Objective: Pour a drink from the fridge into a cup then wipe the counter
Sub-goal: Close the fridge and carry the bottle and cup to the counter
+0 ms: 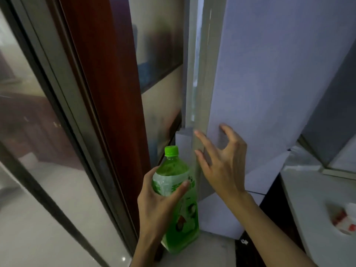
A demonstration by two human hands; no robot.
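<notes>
My left hand wraps the capped green bottle, just left of the fridge door; my right hand, fingers splayed, touches that door.

No legible text. Green bottle carries a printed label (blurred, characters unreadable); 0 numbers readable.

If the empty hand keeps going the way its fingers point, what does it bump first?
Probably the fridge door: the right hand points its spread fingers at the door's pale edge and looks very close to it, though depth is hard to judge.
</notes>
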